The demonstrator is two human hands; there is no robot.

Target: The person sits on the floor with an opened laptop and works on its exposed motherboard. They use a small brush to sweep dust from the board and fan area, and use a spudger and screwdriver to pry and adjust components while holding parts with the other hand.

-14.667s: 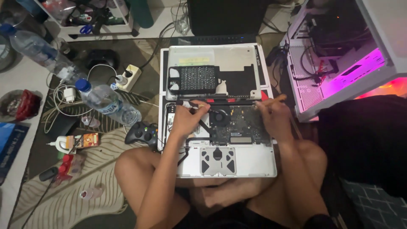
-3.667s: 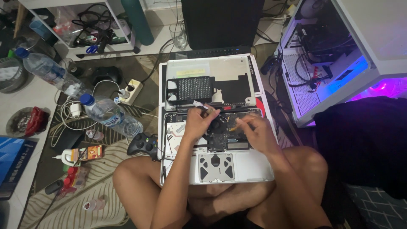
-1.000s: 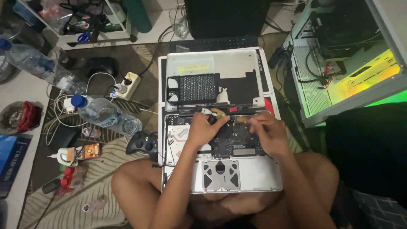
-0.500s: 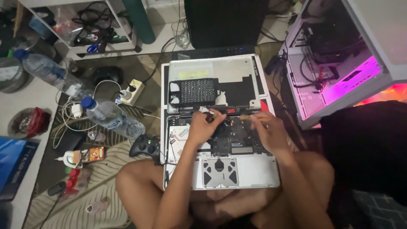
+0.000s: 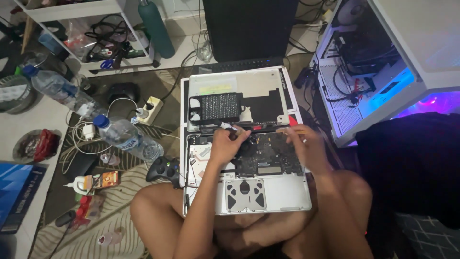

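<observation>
Cluttered floor surrounded the seated person: two plastic water bottles (image 5: 125, 139) and a black game controller (image 5: 163, 169) lay left. Centre, an opened laptop (image 5: 268, 192) rested on the lap. Left hand (image 5: 226, 145) pinched a small tool (image 5: 225, 125); right hand (image 5: 303, 146) hovered curled, its grip unclear.

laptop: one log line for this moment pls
left hand: on small tool, over fan | right hand: on circuit board edge | opened laptop: on lap
</observation>
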